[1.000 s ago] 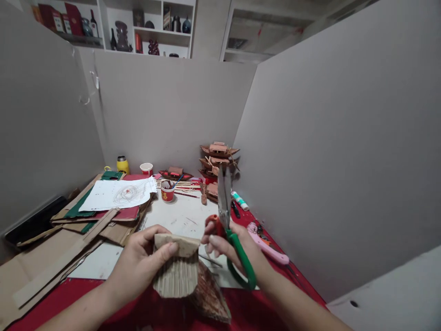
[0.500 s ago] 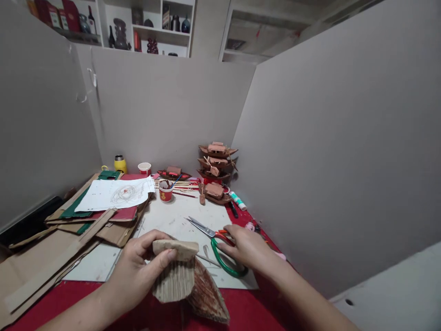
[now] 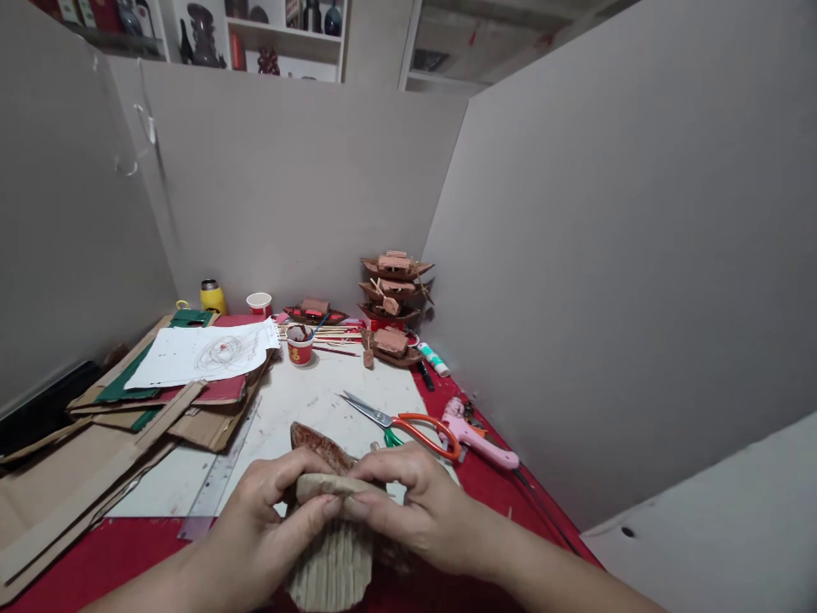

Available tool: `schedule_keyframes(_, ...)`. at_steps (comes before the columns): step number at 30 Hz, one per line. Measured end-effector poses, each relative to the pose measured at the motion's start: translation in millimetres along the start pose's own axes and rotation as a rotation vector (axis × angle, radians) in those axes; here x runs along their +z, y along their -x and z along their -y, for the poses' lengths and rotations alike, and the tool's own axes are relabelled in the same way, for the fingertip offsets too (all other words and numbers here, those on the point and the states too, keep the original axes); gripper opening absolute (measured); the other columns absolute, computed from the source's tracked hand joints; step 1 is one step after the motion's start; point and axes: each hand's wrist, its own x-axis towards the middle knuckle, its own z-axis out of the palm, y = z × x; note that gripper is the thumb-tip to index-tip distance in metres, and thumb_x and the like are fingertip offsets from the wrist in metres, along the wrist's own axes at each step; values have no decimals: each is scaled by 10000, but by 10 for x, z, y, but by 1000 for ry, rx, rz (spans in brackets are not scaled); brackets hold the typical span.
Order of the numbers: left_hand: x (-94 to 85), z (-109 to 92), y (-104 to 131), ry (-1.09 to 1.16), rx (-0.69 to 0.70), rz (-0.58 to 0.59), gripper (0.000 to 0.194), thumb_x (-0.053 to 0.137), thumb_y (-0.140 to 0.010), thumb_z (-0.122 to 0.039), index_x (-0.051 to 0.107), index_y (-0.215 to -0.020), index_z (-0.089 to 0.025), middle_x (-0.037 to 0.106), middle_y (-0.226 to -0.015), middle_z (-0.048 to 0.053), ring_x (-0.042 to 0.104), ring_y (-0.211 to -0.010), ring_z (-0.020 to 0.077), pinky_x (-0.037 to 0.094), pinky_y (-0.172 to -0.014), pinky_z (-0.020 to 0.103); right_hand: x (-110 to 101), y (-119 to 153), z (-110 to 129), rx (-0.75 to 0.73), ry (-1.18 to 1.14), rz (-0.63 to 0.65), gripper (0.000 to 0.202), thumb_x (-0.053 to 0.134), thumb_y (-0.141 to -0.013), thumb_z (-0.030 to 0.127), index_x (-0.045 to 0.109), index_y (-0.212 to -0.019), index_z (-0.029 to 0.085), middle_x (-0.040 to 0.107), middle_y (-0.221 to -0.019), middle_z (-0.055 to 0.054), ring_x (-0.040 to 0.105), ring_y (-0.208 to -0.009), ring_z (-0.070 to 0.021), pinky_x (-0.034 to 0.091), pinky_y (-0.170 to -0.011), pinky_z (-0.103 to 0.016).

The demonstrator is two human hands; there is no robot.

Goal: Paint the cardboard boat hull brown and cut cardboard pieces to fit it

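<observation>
Both my hands pinch the smooth upper edge of a ridged piece of corrugated cardboard [image 3: 330, 566], thumbs towards me. My left hand [image 3: 265, 515] is closed on its left part, and my right hand [image 3: 425, 507] is closed on its right part. Just behind the fingers, the pointed end of a reddish-brown boat-shaped piece [image 3: 314, 440] sticks up; the rest of it is hidden. A pair of scissors [image 3: 414, 419] with one orange and one green handle lies beyond my right hand, blades partly open. My right hand partly covers the green handle.
A pink glue gun [image 3: 476, 438] lies right, its cord running along the wall. Model boats [image 3: 392, 311] stand stacked at the back. A red paint cup [image 3: 299, 347] holds a brush. Cardboard sheets [image 3: 140, 451], a drawing [image 3: 210, 351] and a clear ruler [image 3: 220, 477] lie left.
My right hand has let go of the scissors and moved left onto the cardboard. The scissors now lie on the table with the orange handle outward. The boat-shaped piece has shifted behind the hands.
</observation>
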Motion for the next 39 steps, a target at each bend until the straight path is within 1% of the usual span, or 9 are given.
schedule_keyframes(3,-15,-7,23,-10,5,39,163,553,-920,-319,668,-864,-219,665,-691,4,602,-612,152,431,-583,233,27,21,-12,77,-140,12,303,618,-877,422,714,-801,145,560,-612,17,480,-558,-103,380,-506,-201)
schedule_keyframes(5,-19,-11,30,-16,17,63,160,551,-922,-307,675,-876,-217,670,-694,5,604,-611,149,429,-582,233,40,33,1,83,-181,25,308,610,-875,410,700,-759,139,502,-581,31,426,-533,-93,345,-483,-200)
schedule_keyframes(13,-5,20,3,55,71,27,137,574,-896,-269,665,-824,-196,626,-637,-17,568,-570,123,413,-539,205,78,28,-6,30,-135,-24,344,597,-877,392,653,-665,128,433,-548,42,374,-508,-79,292,-470,-204)
schedule_keyframes(17,-30,14,22,56,109,17,125,564,-895,-245,651,-826,-187,624,-656,-20,568,-591,112,421,-564,190,28,55,51,90,-207,21,316,629,-848,419,679,-775,116,506,-612,23,430,-559,-89,357,-511,-192)
schedule_keyframes(21,-32,-19,49,69,118,29,115,565,-897,-242,655,-846,-191,630,-658,-23,570,-589,106,419,-566,181,-32,125,125,123,-148,74,286,602,-868,384,711,-909,123,548,-664,4,459,-596,-104,377,-536,-204)
schedule_keyframes(26,2,-84,47,59,67,48,158,581,-890,-282,668,-796,-188,654,-643,-1,569,-558,119,410,-527,193,-3,167,131,46,-51,53,205,578,-888,294,712,-911,141,554,-673,6,451,-585,-102,369,-529,-204)
schedule_keyframes(29,0,-130,43,12,107,49,182,554,-898,-248,659,-764,-183,650,-615,7,563,-525,118,383,-497,201,24,161,132,7,-31,66,200,566,-905,281,698,-853,140,561,-680,3,465,-608,-106,373,-555,-211)
schedule_keyframes(34,-11,-172,66,-44,179,57,171,551,-888,-222,646,-750,-186,640,-587,6,553,-492,116,364,-476,208,25,160,166,-16,3,151,241,521,-931,238,635,-742,140,528,-658,12,469,-620,-105,361,-586,-223)
schedule_keyframes(39,15,-144,94,-51,195,55,149,550,-882,-201,643,-767,-190,654,-603,9,567,-504,120,373,-483,208,19,175,189,-70,16,196,258,455,-950,237,559,-728,155,480,-663,15,445,-610,-107,357,-593,-233)
